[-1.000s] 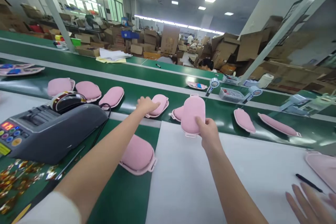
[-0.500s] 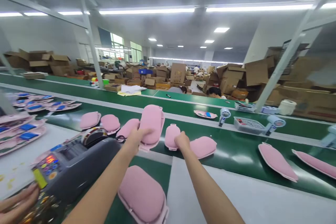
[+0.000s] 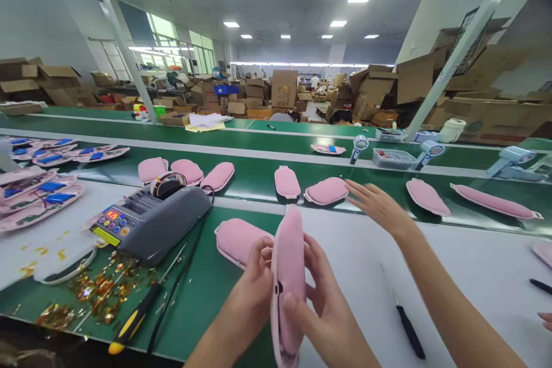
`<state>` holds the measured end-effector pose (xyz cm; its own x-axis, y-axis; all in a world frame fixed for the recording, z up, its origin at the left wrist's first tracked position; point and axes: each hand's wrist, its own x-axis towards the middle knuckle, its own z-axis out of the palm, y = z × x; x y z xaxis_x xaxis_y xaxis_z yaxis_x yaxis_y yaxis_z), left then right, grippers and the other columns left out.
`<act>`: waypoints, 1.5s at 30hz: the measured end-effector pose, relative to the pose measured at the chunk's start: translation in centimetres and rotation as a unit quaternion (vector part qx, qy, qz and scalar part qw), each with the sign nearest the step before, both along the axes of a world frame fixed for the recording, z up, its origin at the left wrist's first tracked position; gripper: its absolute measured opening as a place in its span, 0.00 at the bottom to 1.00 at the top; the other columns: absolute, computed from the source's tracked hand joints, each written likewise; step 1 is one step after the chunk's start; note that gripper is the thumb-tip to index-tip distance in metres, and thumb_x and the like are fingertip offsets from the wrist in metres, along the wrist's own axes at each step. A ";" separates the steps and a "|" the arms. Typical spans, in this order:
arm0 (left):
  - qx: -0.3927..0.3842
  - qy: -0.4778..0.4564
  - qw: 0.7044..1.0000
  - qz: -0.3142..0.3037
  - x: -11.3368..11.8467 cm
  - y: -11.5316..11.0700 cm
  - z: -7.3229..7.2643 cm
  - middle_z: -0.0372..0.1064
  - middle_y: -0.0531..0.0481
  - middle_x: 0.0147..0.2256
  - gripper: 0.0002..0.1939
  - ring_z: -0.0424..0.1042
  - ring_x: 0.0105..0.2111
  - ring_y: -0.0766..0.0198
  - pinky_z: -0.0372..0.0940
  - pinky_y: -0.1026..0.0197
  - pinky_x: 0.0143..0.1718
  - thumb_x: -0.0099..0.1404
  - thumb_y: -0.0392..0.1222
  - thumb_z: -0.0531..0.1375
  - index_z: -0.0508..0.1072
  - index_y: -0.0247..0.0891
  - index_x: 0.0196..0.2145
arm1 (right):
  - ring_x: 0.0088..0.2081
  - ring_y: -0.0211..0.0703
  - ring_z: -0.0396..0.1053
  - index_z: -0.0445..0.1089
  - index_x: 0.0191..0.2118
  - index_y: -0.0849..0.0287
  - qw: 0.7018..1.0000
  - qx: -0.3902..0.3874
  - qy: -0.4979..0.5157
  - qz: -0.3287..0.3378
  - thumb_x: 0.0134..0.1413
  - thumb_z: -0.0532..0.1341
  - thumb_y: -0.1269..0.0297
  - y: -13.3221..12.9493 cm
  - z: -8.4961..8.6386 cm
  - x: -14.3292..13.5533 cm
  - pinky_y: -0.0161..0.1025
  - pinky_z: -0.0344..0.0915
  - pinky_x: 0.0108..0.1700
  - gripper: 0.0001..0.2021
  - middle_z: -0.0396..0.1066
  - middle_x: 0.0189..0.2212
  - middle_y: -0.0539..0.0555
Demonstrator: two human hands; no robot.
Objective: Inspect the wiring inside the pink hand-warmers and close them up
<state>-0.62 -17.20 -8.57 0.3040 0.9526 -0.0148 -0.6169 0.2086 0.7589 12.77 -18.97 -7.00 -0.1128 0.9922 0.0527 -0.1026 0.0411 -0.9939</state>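
A pink padded case (image 3: 290, 276) stands on edge at the lower centre, its long side seam with a small dark opening facing me. My left hand (image 3: 254, 290) grips its left edge with bent fingers. My right hand (image 3: 325, 305) is wrapped round the other side, thumb pressed on the pink surface near the seam. Just behind my left hand, another pink case (image 3: 241, 241) lies on the green surface. Farther back on the green belt lie several similar cases, among them a narrow one (image 3: 287, 182) and a wider one (image 3: 326, 191).
Another person's hand (image 3: 375, 207) reaches in from the right. A grey tape dispenser (image 3: 159, 224), a yellow-black screwdriver (image 3: 135, 319) and a cable are at left. A black-handled tool (image 3: 409, 330) lies on the white sheet (image 3: 362, 276). Open pink shells (image 3: 43, 201) sit far left.
Both my hands have come back from the belt and now hold one case upright. The view has tilted down. Another person's arm has appeared at right; the hand at lower left is gone.
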 end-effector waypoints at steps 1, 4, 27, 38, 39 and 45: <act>-0.001 0.007 1.000 -0.024 -0.1 -0.1 -0.6 0.66 0.44 0.50 0.37 0.70 0.47 0.46 0.68 0.53 0.39 0.51 0.50 0.69 0.61 0.51 0.57 | 0.61 0.50 0.57 0.48 0.63 0.42 1.000 -0.011 0.006 0.012 0.45 0.64 0.61 -0.9 -0.5 0.1 0.47 0.65 0.55 0.39 0.53 0.63 0.52; 0.011 0.004 0.994 -0.112 -0.2 -0.4 -2.0 0.68 0.42 0.50 0.45 0.71 0.47 0.45 0.68 0.52 0.39 0.49 0.60 0.67 0.55 0.53 0.61 | 0.59 0.50 0.60 0.53 0.62 0.45 0.999 -0.028 -0.020 0.011 0.38 0.65 0.66 -2.9 -1.5 0.0 0.45 0.67 0.53 0.41 0.58 0.59 0.53; -0.313 -0.043 0.949 -0.022 -0.1 1.0 -4.2 0.79 0.43 0.26 0.15 0.79 0.32 0.51 0.70 0.51 0.46 0.61 0.41 0.55 0.79 0.28 0.30 | 0.49 0.56 0.58 0.67 0.51 0.52 0.780 0.230 -0.565 -0.137 0.54 0.52 0.81 -5.7 -5.6 5.5 0.55 0.59 0.48 0.22 0.63 0.52 0.61; -0.310 -0.050 0.944 -0.103 0.3 0.7 -4.4 0.79 0.42 0.28 0.17 0.78 0.39 0.47 0.67 0.48 0.50 0.61 0.45 0.57 0.79 0.28 0.34 | 0.45 0.51 0.61 0.69 0.44 0.50 0.765 0.253 -0.580 -0.122 0.53 0.54 0.80 -4.5 -4.4 4.2 0.53 0.45 0.48 0.18 0.71 0.43 0.55; -0.308 -0.047 0.945 -0.100 0.5 0.6 -4.4 0.79 0.42 0.28 0.17 0.78 0.39 0.48 0.67 0.48 0.50 0.61 0.45 0.57 0.79 0.28 0.34 | 0.43 0.49 0.62 0.69 0.39 0.52 0.765 0.255 -0.579 -0.118 0.52 0.54 0.80 -4.2 -4.4 4.2 0.51 0.45 0.45 0.16 0.72 0.40 0.54; -0.309 -0.038 0.948 -0.062 0.7 0.6 -4.1 0.79 0.43 0.27 0.14 0.78 0.36 0.49 0.70 0.50 0.46 0.62 0.42 0.57 0.79 0.29 0.30 | 0.26 0.37 0.59 0.64 0.32 0.56 0.852 0.218 -0.458 -0.128 0.59 0.52 0.73 -3.3 -3.6 5.2 0.40 0.49 0.35 0.07 0.64 0.23 0.47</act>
<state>0.12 -16.57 -12.68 0.4352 0.7264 -0.5319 -0.6062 0.6732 0.4234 18.01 -22.24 -10.61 -0.0880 0.8990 0.4291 0.7765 0.3318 -0.5357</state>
